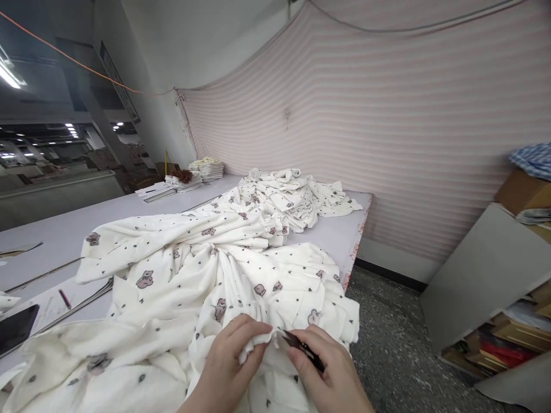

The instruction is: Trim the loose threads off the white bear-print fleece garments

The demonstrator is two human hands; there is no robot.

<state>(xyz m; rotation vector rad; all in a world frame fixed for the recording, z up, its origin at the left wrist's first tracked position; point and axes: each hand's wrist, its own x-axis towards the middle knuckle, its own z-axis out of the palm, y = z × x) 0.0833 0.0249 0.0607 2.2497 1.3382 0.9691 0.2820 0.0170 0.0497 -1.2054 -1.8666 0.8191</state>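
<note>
A heap of white fabric (206,269) printed with small grey bears and dots lies across the table in front of me. My left hand (230,367) is closed, pinching a fold of this fabric at its near edge. My right hand (333,376) is closed on a small dark tool (303,348), thread snips by the look of it, whose tip touches the pinched fold.
A second pile of the same fabric (293,195) lies at the table's far end. Folded stacks (209,168) sit at the far left. A black phone (15,328) and papers lie at left. Shelves and cardboard (495,275) stand at right across the speckled floor (387,344).
</note>
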